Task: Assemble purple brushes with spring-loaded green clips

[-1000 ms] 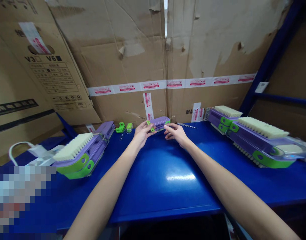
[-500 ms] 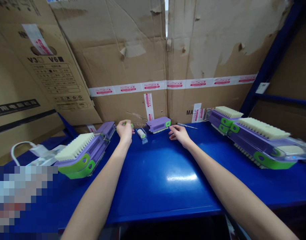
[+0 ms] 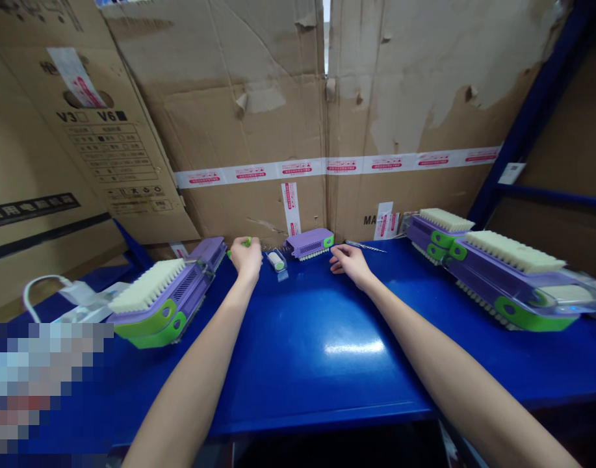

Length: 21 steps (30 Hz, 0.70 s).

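Observation:
My left hand [image 3: 246, 257] is closed on a small bright green piece [image 3: 247, 242], mostly hidden by the fingers. Just right of it, a clear part with a white cylinder [image 3: 277, 261] lies on the blue table. Behind that, a purple brush unit [image 3: 310, 242] with a green end and pale bristles underneath rests near the cardboard. My right hand [image 3: 345, 259] is beside the unit's green end, its fingers loosely bent and partly spread, with nothing seen between them. A thin metal tool [image 3: 366, 246] lies behind the right hand.
Stacked purple and green brush units stand at the left [image 3: 156, 292] and at the right [image 3: 509, 273] of the blue table [image 3: 322, 364]. A white power strip [image 3: 86, 305] with a cable sits at the far left. Cardboard [image 3: 259, 117] walls the back.
My left hand has shifted slightly right, and the green piece in it has turned and shows above the fingers. My right hand is almost unchanged.

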Each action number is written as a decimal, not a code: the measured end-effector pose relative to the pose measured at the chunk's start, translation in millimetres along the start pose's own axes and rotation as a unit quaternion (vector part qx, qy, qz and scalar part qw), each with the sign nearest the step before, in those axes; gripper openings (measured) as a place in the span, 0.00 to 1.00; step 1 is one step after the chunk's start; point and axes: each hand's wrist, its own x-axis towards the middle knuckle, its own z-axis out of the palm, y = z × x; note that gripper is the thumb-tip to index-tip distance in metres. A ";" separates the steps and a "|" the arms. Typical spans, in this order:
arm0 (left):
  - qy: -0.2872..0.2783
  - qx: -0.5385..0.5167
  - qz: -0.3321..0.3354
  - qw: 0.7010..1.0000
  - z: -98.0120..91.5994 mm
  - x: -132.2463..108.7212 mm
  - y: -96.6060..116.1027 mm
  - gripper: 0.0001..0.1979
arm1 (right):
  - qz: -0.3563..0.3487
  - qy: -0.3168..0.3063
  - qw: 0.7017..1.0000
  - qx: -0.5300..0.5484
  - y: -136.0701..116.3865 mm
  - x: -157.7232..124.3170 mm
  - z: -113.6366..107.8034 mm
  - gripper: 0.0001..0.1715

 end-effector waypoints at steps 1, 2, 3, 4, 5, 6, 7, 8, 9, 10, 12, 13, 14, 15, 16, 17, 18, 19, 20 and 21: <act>0.021 0.018 -0.001 1.000 1.9 -2.5 0.6 0.10 | 0.000 0.000 1.000 0.001 0.1 0.0 0.1 0.13; 0.042 0.034 -0.001 0.999 4.1 -5.0 1.3 0.09 | 0.000 0.000 1.000 0.001 0.1 0.1 0.1 0.13; 0.047 0.039 -0.004 0.998 6.5 -7.4 1.9 0.08 | 0.001 0.000 1.000 0.002 0.0 0.0 0.1 0.12; 0.030 0.025 -0.012 0.999 8.8 -9.3 2.5 0.08 | 0.002 0.000 1.000 0.002 0.0 0.0 0.1 0.12; 0.010 0.003 -0.026 1.000 11.0 -11.0 3.0 0.08 | 0.002 0.000 1.000 0.003 -0.1 0.0 0.1 0.11; -0.006 -0.021 -0.043 0.999 12.9 -12.2 3.5 0.08 | 0.002 0.000 1.000 0.003 -0.1 0.0 0.2 0.11; -0.017 -0.045 -0.060 0.997 14.4 -13.0 3.9 0.07 | 0.002 0.001 1.000 0.004 -0.1 0.0 0.2 0.10; -0.021 -0.066 -0.074 0.995 15.5 -13.5 4.4 0.07 | 0.002 0.001 1.000 0.004 0.0 0.1 0.2 0.09; -0.022 -0.082 -0.083 0.993 16.1 -13.8 4.9 0.06 | 0.002 0.002 1.000 0.004 0.1 0.2 0.2 0.08; -0.020 -0.094 -0.087 0.992 16.3 -13.9 5.4 0.06 | 0.001 0.003 1.000 0.004 0.1 0.3 0.2 0.08; -0.011 -0.104 -0.087 0.991 15.5 -13.6 6.7 0.04 | 0.001 0.002 1.000 0.005 0.2 0.5 0.1 0.08; -0.008 -0.106 -0.085 0.991 14.9 -13.4 7.4 0.03 | 0.002 0.001 1.000 0.005 0.1 0.5 0.2 0.09; -0.004 -0.106 -0.084 0.991 14.2 -13.2 8.1 0.02 | 0.002 0.001 1.000 0.005 0.0 0.5 0.2 0.09; 0.001 -0.108 -0.083 0.991 13.6 -13.0 8.9 0.02 | 0.002 0.001 1.000 0.004 -0.1 0.3 0.2 0.09; 0.005 -0.110 -0.084 0.990 13.1 -12.9 9.6 0.01 | 0.002 0.002 1.000 0.003 -0.4 0.1 0.3 0.09; 0.008 -0.112 -0.085 0.990 12.7 -12.8 10.3 0.02 | 0.002 0.003 1.000 0.001 -0.7 -0.2 0.5 0.08; 0.009 -0.114 -0.087 0.990 12.3 -12.8 11.0 0.02 | 0.001 0.005 1.000 0.000 -1.1 -0.5 0.6 0.08; 0.010 -0.115 -0.088 0.989 12.0 -12.8 11.7 0.02 | 0.000 0.006 1.000 -0.002 -1.5 -0.8 0.8 0.08; 0.011 -0.115 -0.088 0.989 11.7 -12.7 12.4 0.02 | 0.000 0.007 1.000 -0.003 -1.9 -1.1 0.9 0.08; 0.010 -0.114 -0.087 0.990 11.4 -12.6 13.2 0.02 | 0.000 0.007 1.000 -0.004 -2.3 -1.4 1.0 0.07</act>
